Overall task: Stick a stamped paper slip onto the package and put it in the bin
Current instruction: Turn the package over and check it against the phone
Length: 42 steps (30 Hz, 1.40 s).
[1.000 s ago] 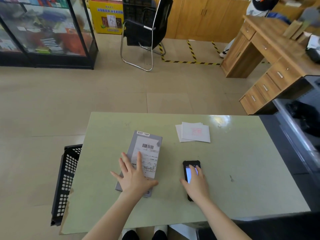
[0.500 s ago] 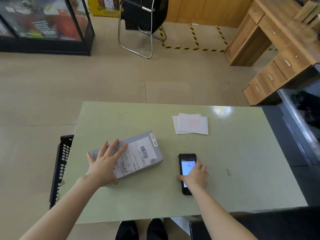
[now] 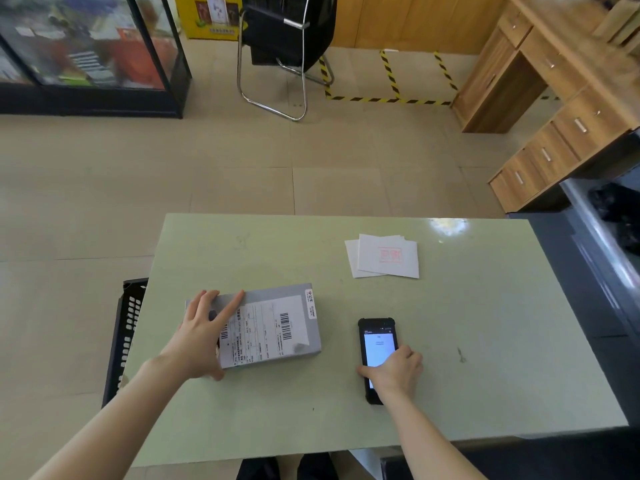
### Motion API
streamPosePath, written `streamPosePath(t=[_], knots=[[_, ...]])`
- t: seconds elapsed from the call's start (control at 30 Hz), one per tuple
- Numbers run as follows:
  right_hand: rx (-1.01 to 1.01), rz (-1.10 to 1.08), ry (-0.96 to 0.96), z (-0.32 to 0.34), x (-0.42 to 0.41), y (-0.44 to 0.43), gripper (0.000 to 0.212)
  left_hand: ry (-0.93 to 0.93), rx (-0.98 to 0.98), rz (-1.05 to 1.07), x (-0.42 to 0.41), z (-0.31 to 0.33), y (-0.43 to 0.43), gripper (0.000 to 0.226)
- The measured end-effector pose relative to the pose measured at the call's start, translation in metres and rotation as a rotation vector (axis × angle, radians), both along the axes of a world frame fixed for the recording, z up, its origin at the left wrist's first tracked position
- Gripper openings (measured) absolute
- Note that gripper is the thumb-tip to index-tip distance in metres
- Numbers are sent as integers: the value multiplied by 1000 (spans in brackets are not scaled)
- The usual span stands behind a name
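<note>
A flat grey package [image 3: 277,323] with a white shipping label lies crosswise on the pale green table [image 3: 450,341]. My left hand [image 3: 201,336] rests on its left end, fingers spread over the top and thumb at the near edge. A small stack of white paper slips [image 3: 384,256], the top one stamped red, lies at the far side of the table. My right hand [image 3: 393,370] covers the lower part of a black handheld phone [image 3: 377,341] with a lit screen. A black perforated bin [image 3: 123,337] stands on the floor by the table's left edge.
A dark counter [image 3: 595,271] adjoins the table on the right. Beyond on the tiled floor are a black chair [image 3: 287,39], a glass display cabinet [image 3: 86,46] at far left and a wooden desk with drawers [image 3: 554,98] at far right.
My left hand has turned the package from lengthwise to crosswise and slid it toward the table's left side. My right hand has stayed on the phone.
</note>
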State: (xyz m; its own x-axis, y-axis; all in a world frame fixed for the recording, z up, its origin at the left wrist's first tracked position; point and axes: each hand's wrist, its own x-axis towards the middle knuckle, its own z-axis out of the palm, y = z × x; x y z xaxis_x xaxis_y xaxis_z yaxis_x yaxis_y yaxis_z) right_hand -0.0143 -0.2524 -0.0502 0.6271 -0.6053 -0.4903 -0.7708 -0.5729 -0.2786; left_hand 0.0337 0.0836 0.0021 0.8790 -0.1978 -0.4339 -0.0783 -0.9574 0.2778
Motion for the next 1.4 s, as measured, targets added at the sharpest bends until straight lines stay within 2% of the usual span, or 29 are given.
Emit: streamPosePath(t=[0.17,0.33,0.47,0.6,0.67,0.9,1.1,1.23,1.4], knots=[[27,19,13,9,3,-10,83,-32,-16,-17,-1,2,5,139],[63,306,-126,39,12,-31,87,-103,63,-124,3,20,1,129],[48,597,-137,80,26,-37,92,-198,172,-215,13,42,-15,128],[-111,915,-84,113,27,-31,99,-253,241,-264,24,64,-29,126],[-215,1000,-83,123,24,-27,99,-265,280,-281,27,71,-34,127],[-327,959,-105,134,16,-25,95,-263,333,-305,27,78,-42,126],[-342,947,-102,131,12,-26,92,-238,329,-288,26,76,-40,125],[-289,872,-86,123,11,-31,91,-203,307,-288,27,74,-38,126],[-87,607,22,103,4,-45,83,-122,346,-374,30,68,-42,140]])
